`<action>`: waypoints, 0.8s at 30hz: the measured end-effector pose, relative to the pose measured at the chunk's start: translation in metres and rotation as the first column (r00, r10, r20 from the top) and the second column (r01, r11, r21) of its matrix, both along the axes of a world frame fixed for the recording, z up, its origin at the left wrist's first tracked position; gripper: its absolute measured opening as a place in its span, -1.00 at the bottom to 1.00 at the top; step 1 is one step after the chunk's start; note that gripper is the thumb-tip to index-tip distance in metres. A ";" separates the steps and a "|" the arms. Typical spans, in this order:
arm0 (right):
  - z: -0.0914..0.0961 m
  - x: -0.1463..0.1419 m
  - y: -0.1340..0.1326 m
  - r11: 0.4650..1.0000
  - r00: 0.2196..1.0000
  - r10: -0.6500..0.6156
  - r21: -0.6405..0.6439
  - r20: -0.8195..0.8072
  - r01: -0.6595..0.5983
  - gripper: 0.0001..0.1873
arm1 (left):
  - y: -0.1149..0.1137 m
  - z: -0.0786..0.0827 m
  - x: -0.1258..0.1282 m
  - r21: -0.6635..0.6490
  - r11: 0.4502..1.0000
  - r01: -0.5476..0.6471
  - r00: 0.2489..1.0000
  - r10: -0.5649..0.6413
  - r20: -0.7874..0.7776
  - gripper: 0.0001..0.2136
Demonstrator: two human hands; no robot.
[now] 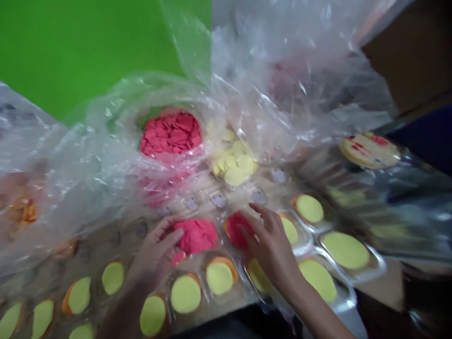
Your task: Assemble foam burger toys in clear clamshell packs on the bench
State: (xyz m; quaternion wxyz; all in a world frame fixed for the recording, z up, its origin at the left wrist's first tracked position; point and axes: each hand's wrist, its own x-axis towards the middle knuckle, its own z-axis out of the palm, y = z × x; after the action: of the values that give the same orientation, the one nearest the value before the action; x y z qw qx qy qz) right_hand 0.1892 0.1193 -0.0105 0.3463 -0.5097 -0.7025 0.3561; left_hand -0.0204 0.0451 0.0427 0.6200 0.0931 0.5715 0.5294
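Your left hand [155,249] presses wide-spread fingers [173,238] against a lump of red dough [195,235], and your right hand [271,247] spreads its fingers [256,212] over a second red lump [236,230], neither gripping. Both lumps sit in cavities of a moulded plastic tray [353,301], beside yellow discs [219,278]. Clear plastic film [106,141] seems gathered back to leave this row reachable.

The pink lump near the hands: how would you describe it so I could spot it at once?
Find the tray of round moulds under the crumpled clear plastic sheet. Between the hands, a rough pink lump sits against the fingers of the left hand. Unlike the flat yellow-green discs around it, it is heaped and pink, and bigger than the pink patch under the right hand.
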 end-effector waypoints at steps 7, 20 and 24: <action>0.069 -0.057 0.049 0.759 0.827 0.268 -0.421 -0.494 -0.497 -0.45 | 0.060 0.046 -0.025 0.138 0.892 0.431 0.732 -0.256 -0.632 -0.81; 0.078 -0.152 0.241 0.911 0.613 0.320 -0.057 0.723 -0.409 -0.91 | 0.140 0.051 -0.136 -0.593 0.478 0.648 -0.256 -0.596 -0.761 -0.79; 0.072 -0.181 0.251 0.849 0.577 0.319 0.044 0.752 -0.526 -0.86 | 0.188 0.043 -0.130 -0.582 0.555 0.594 -0.238 -0.570 -0.786 -0.78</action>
State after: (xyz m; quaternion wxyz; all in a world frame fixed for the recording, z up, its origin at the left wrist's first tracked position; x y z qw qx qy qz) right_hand 0.0082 0.3704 0.0617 0.0106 -0.3724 -0.9222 0.1034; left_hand -0.1503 0.2332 0.0856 0.2715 0.6663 0.6943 -0.0191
